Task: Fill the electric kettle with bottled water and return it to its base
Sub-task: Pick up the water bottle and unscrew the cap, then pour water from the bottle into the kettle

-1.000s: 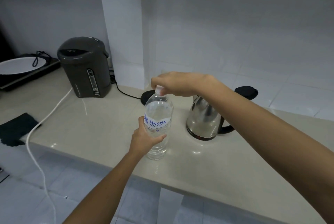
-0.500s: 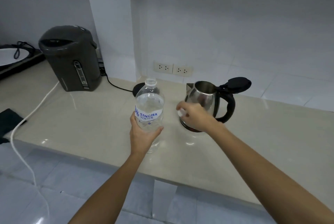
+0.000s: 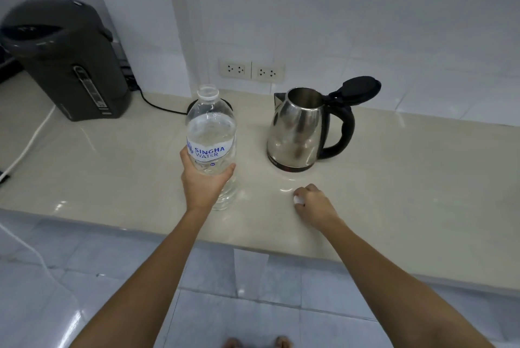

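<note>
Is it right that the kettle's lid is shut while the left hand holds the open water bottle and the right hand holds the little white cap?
Not quite. The head view shows the kettle with its black lid flipped open, not shut. The rest is right: the left hand holds the open water bottle, and the right hand holds the white cap.

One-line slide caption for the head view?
Left hand grips uncapped water bottle; right hand holds cap beside open kettle.

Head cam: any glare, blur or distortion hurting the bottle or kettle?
Head view: wide-angle bowing curves the counter edge; soft glare patches on it, one beside the right hand. Kettle steel mirrors the room. Bottle label is readable in the left hand. Grey dispenser at the frame edge looks softer.
</note>
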